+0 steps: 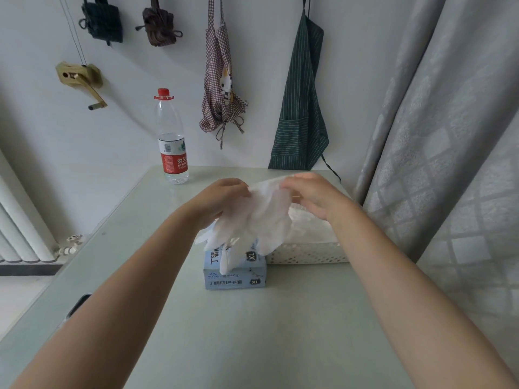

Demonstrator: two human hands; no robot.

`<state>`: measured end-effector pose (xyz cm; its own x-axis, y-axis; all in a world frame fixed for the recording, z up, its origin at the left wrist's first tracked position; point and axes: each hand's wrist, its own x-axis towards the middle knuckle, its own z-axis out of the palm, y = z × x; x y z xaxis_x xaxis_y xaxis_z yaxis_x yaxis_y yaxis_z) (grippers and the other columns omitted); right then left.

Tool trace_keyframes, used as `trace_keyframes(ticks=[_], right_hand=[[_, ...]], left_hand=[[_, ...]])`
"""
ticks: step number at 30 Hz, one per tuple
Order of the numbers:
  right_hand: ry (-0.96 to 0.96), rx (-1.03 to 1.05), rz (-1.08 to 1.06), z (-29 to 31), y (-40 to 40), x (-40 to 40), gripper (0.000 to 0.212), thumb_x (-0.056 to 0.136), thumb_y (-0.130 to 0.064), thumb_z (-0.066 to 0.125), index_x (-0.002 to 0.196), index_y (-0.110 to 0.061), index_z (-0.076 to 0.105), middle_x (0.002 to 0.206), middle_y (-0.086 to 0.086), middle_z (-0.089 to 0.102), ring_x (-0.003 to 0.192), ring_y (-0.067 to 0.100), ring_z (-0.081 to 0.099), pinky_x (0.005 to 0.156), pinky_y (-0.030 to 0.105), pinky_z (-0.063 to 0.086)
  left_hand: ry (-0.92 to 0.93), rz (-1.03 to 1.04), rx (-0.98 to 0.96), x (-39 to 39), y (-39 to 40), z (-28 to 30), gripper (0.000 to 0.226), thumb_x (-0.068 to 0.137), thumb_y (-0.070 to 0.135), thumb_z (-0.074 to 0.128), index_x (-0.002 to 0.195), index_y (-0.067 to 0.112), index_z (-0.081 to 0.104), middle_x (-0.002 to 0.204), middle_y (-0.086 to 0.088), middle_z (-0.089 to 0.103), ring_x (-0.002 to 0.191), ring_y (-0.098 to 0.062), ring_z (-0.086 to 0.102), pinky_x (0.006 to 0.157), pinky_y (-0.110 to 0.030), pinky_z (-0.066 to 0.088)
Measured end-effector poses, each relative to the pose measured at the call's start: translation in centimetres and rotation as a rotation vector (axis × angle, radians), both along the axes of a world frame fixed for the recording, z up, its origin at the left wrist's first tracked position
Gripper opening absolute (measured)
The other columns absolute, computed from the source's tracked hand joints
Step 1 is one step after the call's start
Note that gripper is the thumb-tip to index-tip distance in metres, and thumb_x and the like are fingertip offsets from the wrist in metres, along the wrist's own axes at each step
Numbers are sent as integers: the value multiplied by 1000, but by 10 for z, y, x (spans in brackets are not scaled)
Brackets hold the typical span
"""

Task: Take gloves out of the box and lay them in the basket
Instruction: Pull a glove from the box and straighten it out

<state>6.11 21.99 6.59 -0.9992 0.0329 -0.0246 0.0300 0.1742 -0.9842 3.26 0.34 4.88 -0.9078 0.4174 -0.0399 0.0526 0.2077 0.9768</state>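
A white glove (261,217) hangs in the air above the light blue glove box (235,273), cuff up and fingers down. My left hand (222,197) pinches the cuff's left corner and my right hand (311,195) pinches its right corner. More white glove fingers (227,261) stick out of the box's top opening. Right of the box and touching it stands a white perforated basket (306,255), with white gloves (309,226) lying inside; my right hand hovers over it.
The pale green table (252,332) carries a clear water bottle (171,141) with a red cap at the back left. Aprons and bags hang on the wall behind. A grey curtain (449,164) borders the right side and a dark phone (80,304) lies at the left edge.
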Motion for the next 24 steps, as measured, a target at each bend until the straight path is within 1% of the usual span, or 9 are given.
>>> trace_keyframes(ticks=[3, 5, 9, 12, 15, 18, 20, 22, 24], right_hand=[[61, -112, -150, 8, 1, 2, 16, 85, -14, 71, 94, -1, 68, 84, 10, 69, 75, 21, 64, 73, 29, 54], [92, -45, -205, 13, 0, 4, 24, 84, -21, 74, 94, 0, 71, 84, 11, 73, 73, 20, 68, 71, 30, 56], [166, 58, -280, 19, -2, 3, 49, 79, -39, 69, 90, 8, 63, 76, 12, 59, 69, 21, 56, 68, 32, 45], [145, 71, -285, 19, -4, 1, 28, 87, -38, 64, 83, -10, 63, 75, 7, 49, 70, 20, 45, 65, 32, 38], [68, 42, -326, 11, 4, -7, 29, 93, -30, 61, 92, -3, 70, 78, 7, 54, 72, 19, 50, 63, 30, 44], [5, -3, -402, -11, 29, -19, 22, 92, -26, 61, 78, -9, 67, 78, 8, 59, 71, 21, 56, 61, 31, 49], [-50, 43, -446, -25, 41, -21, 24, 93, -22, 60, 70, -13, 62, 78, 10, 59, 64, 23, 54, 54, 27, 47], [-93, 102, -485, -44, 61, -21, 26, 95, -19, 57, 70, -12, 60, 79, 11, 59, 61, 23, 53, 48, 25, 44], [-121, 161, -510, -60, 79, -21, 23, 96, -19, 55, 78, -8, 63, 80, 11, 60, 64, 25, 55, 46, 26, 46]], left_hand=[[-39, -86, -67, 6, -2, -1, 12, 89, 12, 66, 99, 5, 65, 93, -15, 69, 80, -27, 66, 66, -32, 55], [-61, -144, -116, 11, -2, 1, 23, 88, 12, 68, 109, 1, 66, 100, -15, 72, 88, -28, 71, 75, -32, 59], [-93, -72, -126, 15, -5, 3, 20, 92, 17, 64, 103, 2, 70, 96, -12, 74, 86, -26, 71, 74, -31, 57], [-136, 57, 38, 11, -8, 7, 13, 92, 14, 60, 96, 5, 68, 91, -10, 71, 79, -20, 67, 72, -27, 54], [-151, 232, 86, 0, -2, 15, 8, 89, 15, 62, 87, 8, 64, 77, -7, 67, 64, -20, 62, 69, -28, 49], [26, 391, -93, -24, 26, 15, 9, 87, 14, 61, 92, 11, 68, 81, -5, 65, 68, -22, 61, 66, -26, 49], [213, 473, -261, -36, 37, 10, 20, 86, 15, 60, 104, 17, 67, 101, -2, 67, 83, -22, 63, 77, -31, 54], [354, 468, -418, -45, 56, -1, 31, 88, 18, 58, 119, 19, 63, 122, -2, 61, 92, -19, 59, 82, -31, 50], [460, 379, -495, -46, 77, -16, 32, 90, 19, 57, 122, 19, 62, 128, -4, 56, 96, -16, 55, 82, -28, 43]])
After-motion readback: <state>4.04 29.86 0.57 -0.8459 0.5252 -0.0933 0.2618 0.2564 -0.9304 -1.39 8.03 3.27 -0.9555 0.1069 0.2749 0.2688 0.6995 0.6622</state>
